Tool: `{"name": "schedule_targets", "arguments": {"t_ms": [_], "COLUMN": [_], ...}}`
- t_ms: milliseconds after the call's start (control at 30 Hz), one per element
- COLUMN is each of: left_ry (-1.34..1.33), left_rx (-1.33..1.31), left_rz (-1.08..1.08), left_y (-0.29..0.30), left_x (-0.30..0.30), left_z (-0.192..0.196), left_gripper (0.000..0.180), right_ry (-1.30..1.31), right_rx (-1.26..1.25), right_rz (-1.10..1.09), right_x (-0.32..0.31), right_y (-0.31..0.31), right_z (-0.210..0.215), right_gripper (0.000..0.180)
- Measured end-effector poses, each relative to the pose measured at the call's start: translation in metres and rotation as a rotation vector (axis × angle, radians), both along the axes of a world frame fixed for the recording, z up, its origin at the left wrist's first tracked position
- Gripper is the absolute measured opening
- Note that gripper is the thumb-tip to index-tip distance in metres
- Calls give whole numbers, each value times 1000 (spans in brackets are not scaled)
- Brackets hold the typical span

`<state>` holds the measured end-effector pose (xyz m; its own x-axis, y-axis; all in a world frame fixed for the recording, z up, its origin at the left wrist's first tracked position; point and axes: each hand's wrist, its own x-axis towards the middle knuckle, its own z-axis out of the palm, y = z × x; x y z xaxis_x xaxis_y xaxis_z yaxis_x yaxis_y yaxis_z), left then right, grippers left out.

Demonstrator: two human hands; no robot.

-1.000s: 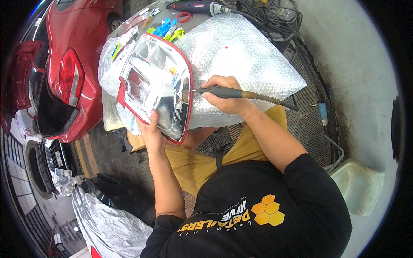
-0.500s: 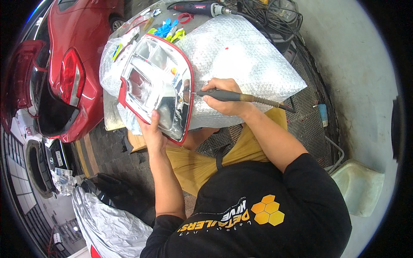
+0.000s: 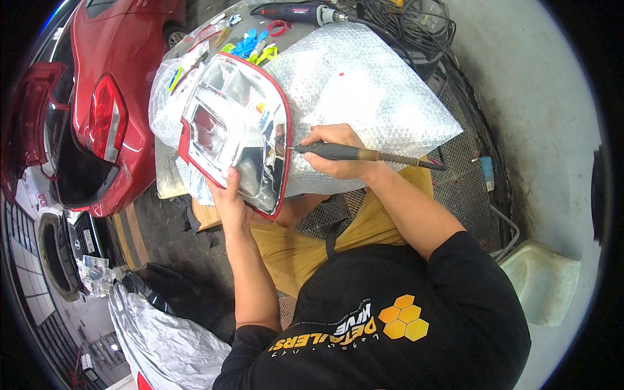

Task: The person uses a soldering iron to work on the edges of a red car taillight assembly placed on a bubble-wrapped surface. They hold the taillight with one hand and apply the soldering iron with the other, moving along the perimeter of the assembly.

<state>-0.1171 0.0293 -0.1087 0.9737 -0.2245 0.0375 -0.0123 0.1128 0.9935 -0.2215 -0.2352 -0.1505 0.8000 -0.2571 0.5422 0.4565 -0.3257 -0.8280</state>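
Note:
A car tail light housing (image 3: 250,140), chrome inside with a red rim, is tilted over the bubble wrap. My left hand (image 3: 231,200) grips its lower edge, thumb on the inner face and fingers hidden behind. In my right hand (image 3: 339,151) is the black handpiece of a rotary tool (image 3: 335,151), held like a pen. Its thin tip points left at the red rim; whether it touches, I cannot tell. A ribbed flexible shaft (image 3: 403,160) trails right from the handpiece.
Bubble wrap (image 3: 370,91) covers much of the table. Behind lie a rotary tool motor (image 3: 302,13), a red ring (image 3: 279,27) and blue and yellow gloves (image 3: 250,45). Coiled cables (image 3: 422,29) sit at the back right. A red car (image 3: 127,71) stands left, a wall (image 3: 533,97) right.
My right hand and the handpiece have shifted slightly downward along the rim. My left hand and the tail light housing have barely moved.

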Motion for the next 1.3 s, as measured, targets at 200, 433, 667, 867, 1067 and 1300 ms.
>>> {"name": "schedule_targets", "arguments": {"t_ms": [200,433,667,867,1067,1300], "left_ry": [-14,-17,-5,-20,-27,-22], "left_rx": [-9,-6,23,23,26,23], "left_rz": [-15,-13,10,0,-25,-23], "left_y": [2,2,1,1,0,3], "left_x": [1,2,1,0,-1,0], "left_z": [-2,-1,-2,-1,2,-1], "left_gripper": [72,73,73,71,72,72], "right_ry": [9,45,99,66,99,87], "right_rx": [0,-14,112,120,141,153], "right_rz": [8,19,-60,-88,-89,-117], "right_x": [-1,-3,-2,0,-1,0], "right_y": [-1,-3,2,1,1,0], "right_z": [3,5,4,4,5,7], "right_gripper": [22,24,22,21,23,23]}}
